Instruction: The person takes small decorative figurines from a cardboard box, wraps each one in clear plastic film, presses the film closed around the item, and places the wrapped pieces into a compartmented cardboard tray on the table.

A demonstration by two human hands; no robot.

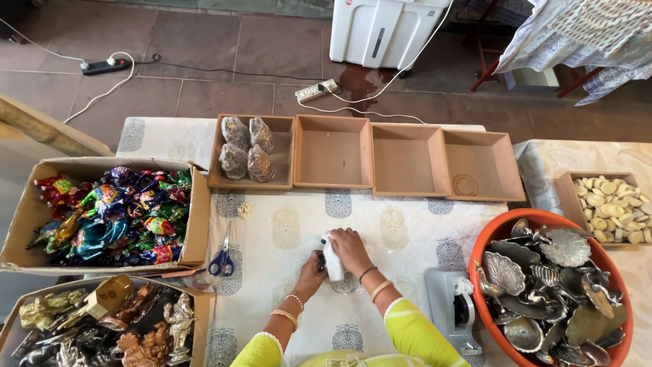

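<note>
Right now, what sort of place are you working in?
Probably a small packing or gift-assembly workspace. A cloth-covered table carries a row of wooden trays, cartons of wrapped figurines and a tub of metal dishes, with scissors and a tape dispenser nearby.

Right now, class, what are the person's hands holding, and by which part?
Both hands, left and right, close together on a small white-wrapped object. The right covers its top; the left grips its lower side. What it is cannot be told.
</note>
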